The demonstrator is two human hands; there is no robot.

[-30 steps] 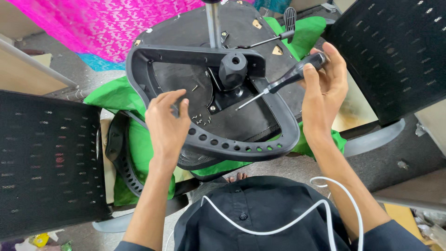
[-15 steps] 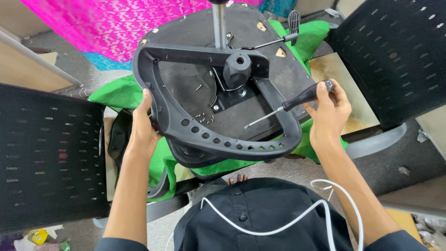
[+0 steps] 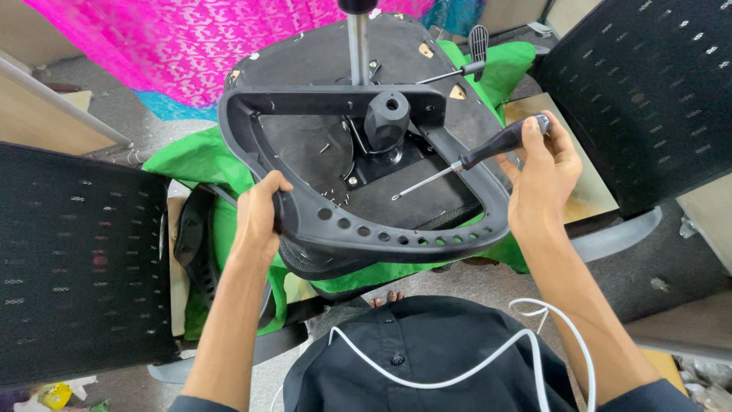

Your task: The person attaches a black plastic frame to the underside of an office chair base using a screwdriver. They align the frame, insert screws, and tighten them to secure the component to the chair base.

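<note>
An upturned black office chair seat [image 3: 305, 152] lies on a green cloth [image 3: 191, 160], with a black plastic frame [image 3: 396, 236] on top and a metal post [image 3: 357, 42] sticking up. My left hand [image 3: 259, 217] grips the frame's near left edge. My right hand [image 3: 537, 172] holds a black-handled screwdriver [image 3: 465, 162], its tip hanging over the seat's underside near the central hub [image 3: 387, 118]. A few small screws lie loose on the seat bottom.
Black mesh chair backs stand at the left [image 3: 72, 259] and the right [image 3: 640, 91]. A pink patterned cloth [image 3: 175, 46] lies behind. A lever [image 3: 457, 72] sticks out of the seat mechanism. A white cable [image 3: 450, 374] hangs over my dark shirt.
My left hand moved from the frame's inside to its left edge and closed on it. My right hand drew the screwdriver back to the right, away from the hub.
</note>
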